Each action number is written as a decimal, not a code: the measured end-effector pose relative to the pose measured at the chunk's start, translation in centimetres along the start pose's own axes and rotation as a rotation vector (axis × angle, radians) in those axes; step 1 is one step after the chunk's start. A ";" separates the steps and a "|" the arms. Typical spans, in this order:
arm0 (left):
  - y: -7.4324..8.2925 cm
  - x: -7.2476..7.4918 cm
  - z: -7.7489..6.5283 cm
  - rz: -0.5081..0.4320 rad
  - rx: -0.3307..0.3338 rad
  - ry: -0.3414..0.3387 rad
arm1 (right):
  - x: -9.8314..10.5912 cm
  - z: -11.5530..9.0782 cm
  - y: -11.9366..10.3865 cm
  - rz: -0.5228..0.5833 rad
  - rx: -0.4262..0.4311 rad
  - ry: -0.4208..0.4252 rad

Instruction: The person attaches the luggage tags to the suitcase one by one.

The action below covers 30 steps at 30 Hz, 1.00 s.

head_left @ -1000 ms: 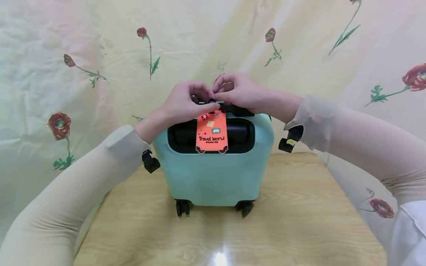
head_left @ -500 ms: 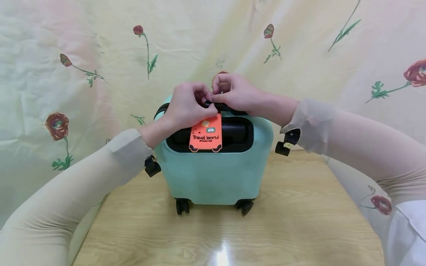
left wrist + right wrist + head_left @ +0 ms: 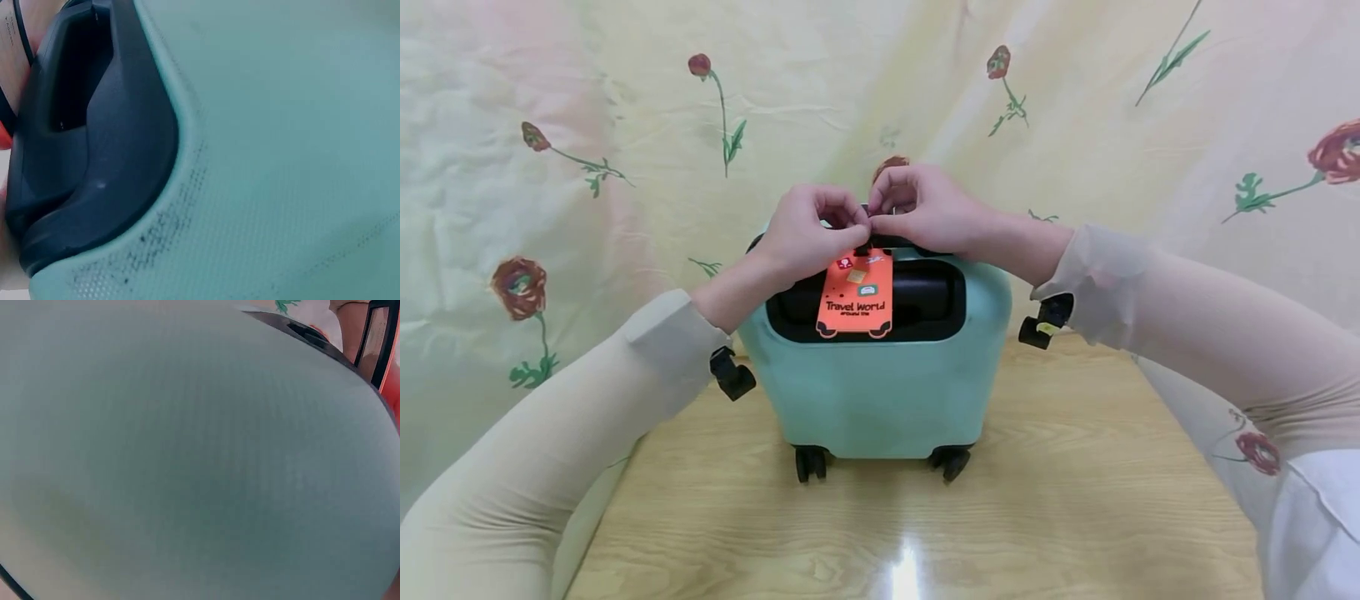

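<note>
A mint-green suitcase [image 3: 880, 400] stands upright on its black wheels. An orange luggage tag [image 3: 854, 293] reading "Travel World" hangs by a short black strap [image 3: 863, 249] at the suitcase's top handle, in front of the black recess. My left hand [image 3: 808, 232] pinches the strap between thumb and fingers just above the tag. From the other side my right hand [image 3: 934, 212] pinches at the same strap, its fingertips meeting the left ones; the exact hold is partly hidden. The left wrist view shows the black handle recess [image 3: 125, 125] and the tag's edge.
Under the suitcase is a wood-grain table [image 3: 1075, 467]. Behind it hangs a pale cloth [image 3: 820, 92] printed with red flowers. Black wrist cameras sit at both cuffs, beside the suitcase's sides.
The tag swings out and back while shifting slightly left with my hands. My fingertips come closer together over the strap. The suitcase stays standing in place.
</note>
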<state>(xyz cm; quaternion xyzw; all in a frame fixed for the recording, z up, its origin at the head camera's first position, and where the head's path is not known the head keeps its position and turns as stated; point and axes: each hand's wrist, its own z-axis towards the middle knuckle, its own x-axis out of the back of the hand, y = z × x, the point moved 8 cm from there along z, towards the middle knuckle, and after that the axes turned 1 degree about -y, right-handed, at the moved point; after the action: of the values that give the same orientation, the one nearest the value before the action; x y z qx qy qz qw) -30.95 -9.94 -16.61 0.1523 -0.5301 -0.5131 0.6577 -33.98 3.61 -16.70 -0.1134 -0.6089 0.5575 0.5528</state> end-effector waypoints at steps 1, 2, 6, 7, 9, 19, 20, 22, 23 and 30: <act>0.0 0.0 0.0 -0.001 -0.002 -0.010 | -0.1 0.0 0.0 0.006 0.000 -0.001; -0.1 0.0 0.0 -0.003 -0.004 -0.022 | -0.2 0.0 -0.1 0.017 0.003 -0.003; -0.1 0.1 -0.1 -0.001 -0.030 -0.066 | -0.5 0.1 -0.3 0.052 0.010 0.006; -0.1 0.2 -0.1 0.008 -0.037 -0.077 | -0.6 0.1 -0.3 0.055 0.006 0.008; 0.0 0.2 -0.1 0.031 -0.050 -0.100 | -0.6 0.2 -0.3 0.042 -0.013 0.014; -0.5 0.2 0.1 0.016 -0.030 -0.160 | -0.2 0.1 -0.3 0.001 -0.058 0.062; -0.5 0.2 0.1 0.010 -0.029 -0.162 | -0.2 0.1 -0.4 0.000 -0.057 0.067; -0.6 0.2 0.0 -0.004 -0.026 -0.159 | -0.1 0.0 -0.4 0.002 -0.053 0.076; -0.7 0.3 0.0 -0.011 -0.022 -0.154 | -0.1 0.0 -0.4 0.006 -0.052 0.079; -0.6 0.5 -0.2 -0.033 0.022 -0.086 | 0.1 0.2 0.3 0.029 -0.098 0.040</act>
<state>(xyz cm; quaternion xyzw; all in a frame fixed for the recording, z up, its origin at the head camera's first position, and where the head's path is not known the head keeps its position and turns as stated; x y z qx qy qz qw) -31.14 -10.63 -16.87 0.1461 -0.5610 -0.5243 0.6238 -34.35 3.66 -16.79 -0.1602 -0.6226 0.5327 0.5503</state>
